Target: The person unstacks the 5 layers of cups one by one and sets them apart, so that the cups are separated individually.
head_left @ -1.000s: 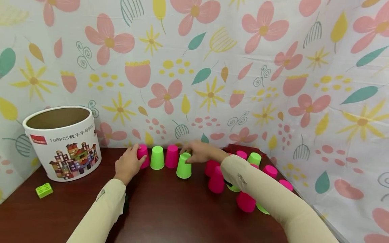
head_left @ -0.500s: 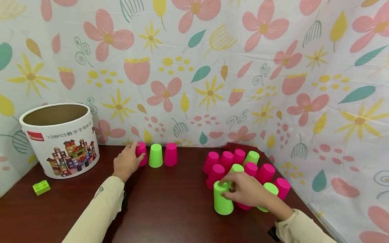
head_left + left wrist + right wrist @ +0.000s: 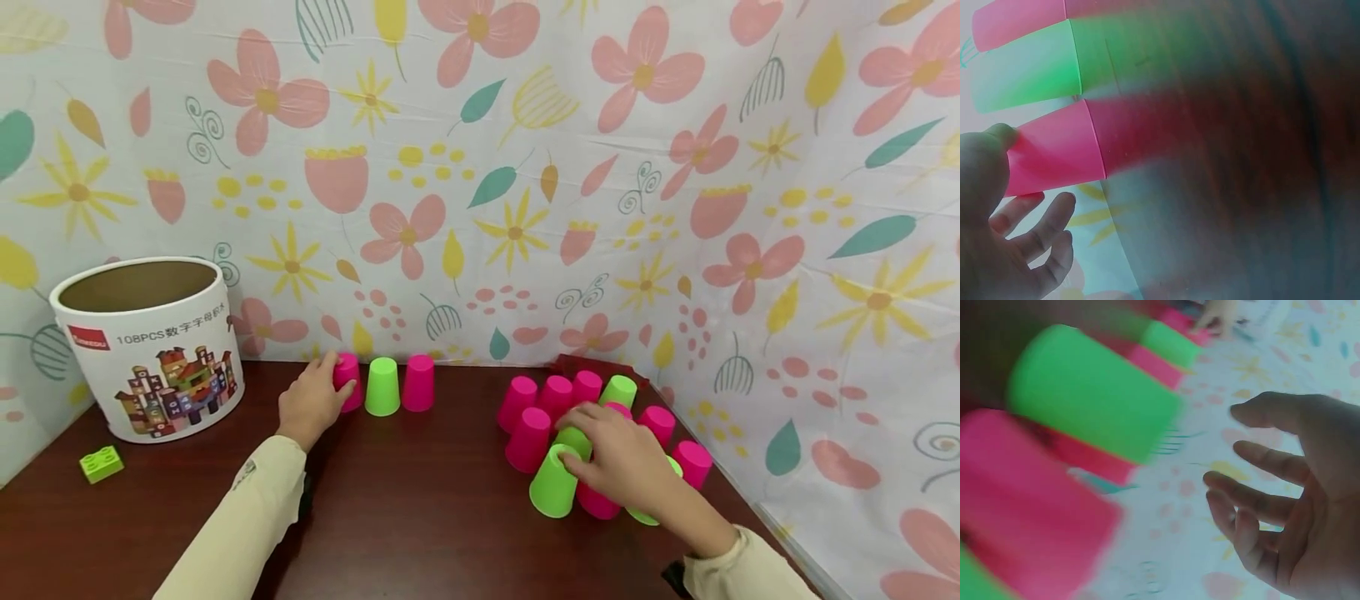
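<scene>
My left hand [image 3: 306, 408] pinches a pink cup [image 3: 348, 383] at the left end of a short row, where a green cup [image 3: 382, 387] and another pink cup [image 3: 418, 383] stand upside down. In the left wrist view, thumb and forefinger lie on either side of that pink cup [image 3: 1057, 150], the other fingers loose. My right hand [image 3: 630, 462] hovers over the cluster at the right, near a green cup [image 3: 553, 483] at its front. The right wrist view shows this hand [image 3: 1316, 500] with relaxed fingers, apart from the blurred green cup [image 3: 1091, 394].
Several pink and green cups stand upside down around my right hand, including a pink cup [image 3: 528, 440]. A white bucket [image 3: 161, 350] stands at the back left, with a green toy brick [image 3: 101, 464] before it. Behind the table [image 3: 420, 517] hangs a flowered cloth [image 3: 480, 167].
My right hand carried the green cup from the row's right end to the front of the cluster and let it go there. The left hand stays on its pink cup.
</scene>
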The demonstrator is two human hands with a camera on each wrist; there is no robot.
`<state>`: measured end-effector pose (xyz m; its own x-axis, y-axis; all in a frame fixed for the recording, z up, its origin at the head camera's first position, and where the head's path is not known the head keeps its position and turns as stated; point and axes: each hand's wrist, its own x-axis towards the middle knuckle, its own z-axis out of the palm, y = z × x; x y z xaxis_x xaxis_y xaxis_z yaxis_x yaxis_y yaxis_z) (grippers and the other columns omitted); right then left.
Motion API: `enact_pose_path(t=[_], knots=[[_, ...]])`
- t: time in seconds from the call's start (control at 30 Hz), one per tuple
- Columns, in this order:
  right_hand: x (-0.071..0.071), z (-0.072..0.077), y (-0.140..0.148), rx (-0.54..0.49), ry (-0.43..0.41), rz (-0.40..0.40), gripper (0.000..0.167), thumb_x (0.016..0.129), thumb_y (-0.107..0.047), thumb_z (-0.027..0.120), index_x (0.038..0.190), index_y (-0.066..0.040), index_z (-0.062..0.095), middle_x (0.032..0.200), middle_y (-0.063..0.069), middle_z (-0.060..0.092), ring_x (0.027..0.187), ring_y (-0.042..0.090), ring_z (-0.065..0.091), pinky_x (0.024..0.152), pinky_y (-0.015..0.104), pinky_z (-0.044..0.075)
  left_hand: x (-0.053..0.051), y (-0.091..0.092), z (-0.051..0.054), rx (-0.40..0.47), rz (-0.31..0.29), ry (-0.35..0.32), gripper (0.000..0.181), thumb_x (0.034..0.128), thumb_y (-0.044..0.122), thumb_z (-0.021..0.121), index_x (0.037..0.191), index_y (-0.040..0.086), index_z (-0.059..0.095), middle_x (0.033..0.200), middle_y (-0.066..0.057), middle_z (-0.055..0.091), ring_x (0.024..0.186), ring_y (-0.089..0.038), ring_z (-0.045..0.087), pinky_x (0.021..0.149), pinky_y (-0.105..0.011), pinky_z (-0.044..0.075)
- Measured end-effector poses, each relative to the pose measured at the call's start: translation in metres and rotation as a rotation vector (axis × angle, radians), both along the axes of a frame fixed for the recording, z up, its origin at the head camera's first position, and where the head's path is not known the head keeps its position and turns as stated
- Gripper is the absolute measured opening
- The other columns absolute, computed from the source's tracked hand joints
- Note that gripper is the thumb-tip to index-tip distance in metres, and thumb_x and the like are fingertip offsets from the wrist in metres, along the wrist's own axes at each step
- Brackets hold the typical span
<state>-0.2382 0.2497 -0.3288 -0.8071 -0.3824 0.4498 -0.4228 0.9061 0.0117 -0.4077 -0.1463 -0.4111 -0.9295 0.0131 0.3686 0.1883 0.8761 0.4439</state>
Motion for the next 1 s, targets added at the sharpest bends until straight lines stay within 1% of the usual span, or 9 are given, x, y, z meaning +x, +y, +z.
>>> enact_pose_path(t=[0.07, 0.13, 0.23, 0.4, 0.53, 0.63, 0.7, 0.83, 1.0], knots=[[-0.015, 0.015, -0.017, -0.042, -0.033, 0.041, 0.027, 0.08, -0.026, 0.08, 0.105, -0.019, 0.07, 0.107, -0.004, 0.066, 0.078, 0.011, 0.058, 0.055, 0.023, 0.044, -0.002, -0.003, 0.001, -0.003, 0.006, 0.0, 0.049, 0.0944, 0.035, 0.066, 0.131, 0.012, 0.044, 0.115, -0.021, 0.058, 0.091, -0.044, 0.063, 0.067, -0.058, 0.051], [-0.037, 0.027, -0.039, -0.092, -0.134, 0.101, 0.027, 0.084, -0.026, 0.078, 0.108, -0.018, 0.069, 0.105, -0.004, 0.066, 0.074, 0.011, 0.057, 0.059, 0.026, 0.047, -0.004, -0.006, 0.002, -0.004, 0.012, 0.0, 0.05, 0.0946, 0.035, 0.066, 0.133, 0.012, 0.044, 0.116, -0.021, 0.058, 0.092, -0.044, 0.063, 0.068, -0.059, 0.051], [-0.078, 0.036, -0.076, -0.082, -0.306, 0.152, 0.03, 0.087, -0.026, 0.075, 0.115, -0.016, 0.069, 0.109, -0.002, 0.068, 0.085, 0.012, 0.062, 0.071, 0.031, 0.052, -0.005, -0.008, 0.002, -0.001, 0.015, -0.002, 0.052, 0.0944, 0.036, 0.066, 0.134, 0.013, 0.043, 0.114, -0.02, 0.058, 0.091, -0.044, 0.063, 0.068, -0.058, 0.051], [-0.142, 0.032, -0.128, 0.05, -0.486, 0.194, 0.047, 0.091, -0.023, 0.072, 0.135, -0.01, 0.06, 0.131, 0.007, 0.063, 0.122, 0.023, 0.056, 0.1, 0.04, 0.046, -0.005, -0.004, -0.003, 0.001, 0.012, 0.015, 0.05, 0.0936, 0.037, 0.067, 0.132, 0.014, 0.045, 0.111, -0.018, 0.058, 0.089, -0.042, 0.064, 0.065, -0.057, 0.05], [-0.18, 0.022, -0.144, 0.085, -0.575, 0.193, 0.054, 0.092, -0.021, 0.071, 0.142, -0.011, 0.054, 0.124, 0.011, 0.066, 0.109, 0.027, 0.061, 0.094, 0.037, 0.048, -0.003, 0.004, -0.006, 0.007, 0.008, 0.006, 0.049, 0.0932, 0.037, 0.068, 0.13, 0.015, 0.046, 0.112, -0.017, 0.059, 0.088, -0.041, 0.064, 0.064, -0.056, 0.051], [-0.197, 0.013, -0.141, 0.075, -0.601, 0.168, 0.052, 0.091, -0.02, 0.074, 0.139, -0.011, 0.057, 0.12, 0.012, 0.068, 0.106, 0.028, 0.063, 0.091, 0.035, 0.05, -0.002, 0.01, -0.007, 0.013, 0.0, -0.004, 0.049, 0.0928, 0.038, 0.069, 0.13, 0.015, 0.046, 0.114, -0.017, 0.06, 0.089, -0.041, 0.065, 0.066, -0.056, 0.051], [-0.203, 0.008, -0.138, 0.046, -0.6, 0.158, 0.048, 0.089, -0.019, 0.075, 0.135, -0.011, 0.061, 0.122, 0.012, 0.068, 0.114, 0.027, 0.062, 0.094, 0.034, 0.049, -0.002, 0.012, -0.006, 0.013, 0.0, -0.001, 0.049, 0.0926, 0.038, 0.069, 0.131, 0.016, 0.046, 0.116, -0.017, 0.06, 0.089, -0.04, 0.065, 0.067, -0.056, 0.051], [-0.207, 0.0, -0.136, -0.038, -0.574, 0.146, 0.041, 0.088, -0.022, 0.077, 0.126, -0.009, 0.067, 0.121, 0.01, 0.068, 0.114, 0.024, 0.062, 0.094, 0.032, 0.05, -0.002, 0.01, -0.004, 0.018, -0.005, 0.016, 0.049, 0.0925, 0.036, 0.069, 0.131, 0.015, 0.047, 0.116, -0.018, 0.06, 0.09, -0.041, 0.064, 0.066, -0.056, 0.051], [-0.208, -0.008, -0.147, -0.028, -0.5, 0.13, 0.042, 0.087, -0.032, 0.078, 0.122, -0.011, 0.068, 0.108, 0.002, 0.069, 0.099, 0.017, 0.06, 0.082, 0.026, 0.05, -0.004, 0.002, -0.005, 0.025, 0.007, 0.025, 0.048, 0.0931, 0.035, 0.068, 0.131, 0.014, 0.047, 0.113, -0.018, 0.06, 0.089, -0.042, 0.064, 0.065, -0.057, 0.05]])
